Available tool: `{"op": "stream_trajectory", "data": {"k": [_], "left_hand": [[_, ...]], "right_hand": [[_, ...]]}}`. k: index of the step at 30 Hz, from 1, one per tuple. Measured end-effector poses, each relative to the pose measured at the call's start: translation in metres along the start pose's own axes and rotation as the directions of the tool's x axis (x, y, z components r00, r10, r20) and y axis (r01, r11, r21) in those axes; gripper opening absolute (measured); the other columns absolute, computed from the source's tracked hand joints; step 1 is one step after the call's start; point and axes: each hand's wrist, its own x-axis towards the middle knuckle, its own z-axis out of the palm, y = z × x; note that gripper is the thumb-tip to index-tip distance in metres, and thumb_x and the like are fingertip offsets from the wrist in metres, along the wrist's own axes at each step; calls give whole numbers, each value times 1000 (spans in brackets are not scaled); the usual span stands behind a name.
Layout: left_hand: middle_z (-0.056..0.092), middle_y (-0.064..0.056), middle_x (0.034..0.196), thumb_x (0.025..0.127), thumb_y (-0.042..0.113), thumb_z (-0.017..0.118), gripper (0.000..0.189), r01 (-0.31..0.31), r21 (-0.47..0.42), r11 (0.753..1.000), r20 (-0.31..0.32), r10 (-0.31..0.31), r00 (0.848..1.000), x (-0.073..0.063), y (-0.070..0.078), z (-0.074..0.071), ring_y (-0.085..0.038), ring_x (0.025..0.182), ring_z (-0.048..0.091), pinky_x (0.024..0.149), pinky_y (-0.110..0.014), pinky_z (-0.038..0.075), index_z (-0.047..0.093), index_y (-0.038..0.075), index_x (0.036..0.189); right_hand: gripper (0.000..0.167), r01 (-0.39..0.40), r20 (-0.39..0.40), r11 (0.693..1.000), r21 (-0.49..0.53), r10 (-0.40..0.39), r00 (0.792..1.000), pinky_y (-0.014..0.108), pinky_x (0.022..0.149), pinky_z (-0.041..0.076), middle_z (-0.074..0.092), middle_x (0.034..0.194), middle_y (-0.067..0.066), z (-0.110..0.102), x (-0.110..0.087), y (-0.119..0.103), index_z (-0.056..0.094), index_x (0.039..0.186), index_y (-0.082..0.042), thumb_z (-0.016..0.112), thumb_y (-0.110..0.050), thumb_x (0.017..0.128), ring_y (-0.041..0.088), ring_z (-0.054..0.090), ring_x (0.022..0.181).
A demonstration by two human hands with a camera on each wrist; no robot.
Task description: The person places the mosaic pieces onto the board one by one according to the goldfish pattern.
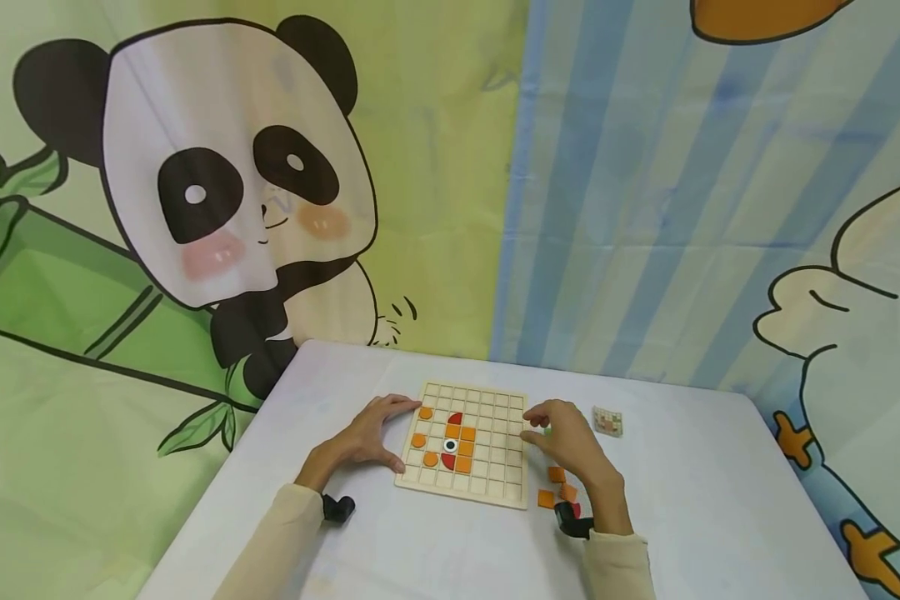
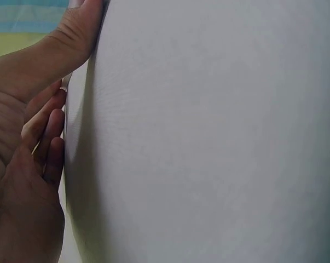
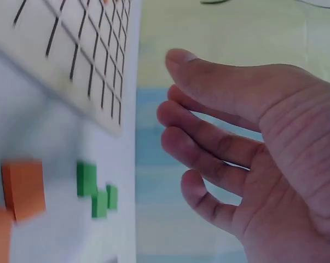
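Note:
A pale wooden grid board [image 1: 498,467] lies on the white table, with orange square tiles [image 1: 468,434], red curved pieces [image 1: 448,461], an eye tile [image 1: 450,446] and orange round pieces [image 1: 425,413] on its left half. My left hand [image 1: 356,433] spreads along the board's left side, thumb near the front corner and fingers farther up the edge. Over the right edge hovers my right hand [image 1: 570,437], fingers loosely bent, with nothing between thumb and fingertips in the right wrist view. Below that hand are green blocks [image 3: 87,178] and orange blocks [image 3: 27,189].
A small card with a coloured picture [image 1: 608,422] lies right of the board. Loose orange tiles [image 1: 545,498] and a red piece [image 1: 576,509] sit near the right wrist's black camera [image 1: 572,522]. Behind the table hangs a printed cloth [image 1: 435,183] with a panda.

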Motion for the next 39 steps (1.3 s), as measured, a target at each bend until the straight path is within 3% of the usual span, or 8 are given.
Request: {"op": "stream_trajectory", "data": {"k": [6, 10, 14, 21, 28, 33, 39], "left_hand": [[50, -5, 167, 57, 41, 110, 122, 2, -4, 1000, -4, -2, 1000, 2, 1, 1, -35, 154, 43, 129, -66, 37, 53, 23, 163], [50, -5, 167, 57, 42, 109, 122, -3, 0, 1000, -5, 3, 1000, 2, 1, 0, -36, 155, 43, 129, -66, 36, 52, 24, 163], [50, -4, 167, 57, 43, 109, 121, -5, 4, 1000, -13, 5, 1000, 3, 1, 0, -36, 155, 43, 129, -66, 37, 53, 25, 163], [50, -6, 167, 56, 44, 109, 123, -9, 8, 1000, -13, 9, 1000, 2, -1, 0, -37, 153, 44, 129, -67, 37, 52, 23, 163], [50, -7, 167, 57, 42, 109, 122, -25, -7, 1000, -15, 24, 1000, 0, 2, 2, -37, 152, 44, 128, -68, 37, 53, 21, 163], [52, -8, 164, 57, 44, 109, 122, -54, 10, 999, -17, 54, 998, 2, 2, 4, -35, 148, 46, 127, -67, 39, 53, 19, 162], [52, -6, 165, 56, 42, 110, 122, -30, 23, 999, -24, 30, 999, 0, -2, 3, -35, 149, 46, 127, -67, 39, 54, 22, 162]], "right_hand": [[25, -49, 1, 999, -9, 49, 999, 50, 92, 59, 82, 110, 11, -15, -15, 16, 84, 113, -3, 89, -8, 89, 28, 72, 99], [24, -60, 9, 997, -52, 61, 998, 44, 87, 55, 82, 102, 6, -20, -22, 23, 85, 108, -5, 92, -5, 85, 24, 70, 93], [22, -66, 17, 996, -54, 67, 998, 37, 82, 58, 81, 97, 5, -23, -27, 29, 85, 105, -4, 91, -1, 84, 19, 67, 88], [22, -115, 56, 993, -10, 115, 992, 37, 86, 58, 81, 96, 3, -16, -36, 42, 85, 104, -6, 93, -4, 83, 17, 67, 88], [24, -171, 108, 984, 49, 165, 980, 31, 79, 61, 79, 93, 4, -10, -40, 44, 83, 100, -4, 96, -7, 80, 15, 67, 83], [28, -211, 120, 977, 24, 206, 971, 30, 77, 58, 75, 89, 3, -8, -42, 42, 81, 97, -5, 99, -9, 76, 15, 63, 81], [27, -198, 123, 980, 8, 196, 973, 28, 73, 56, 71, 86, 2, -3, -40, 39, 78, 93, -7, 98, -4, 75, 15, 60, 79]]}}
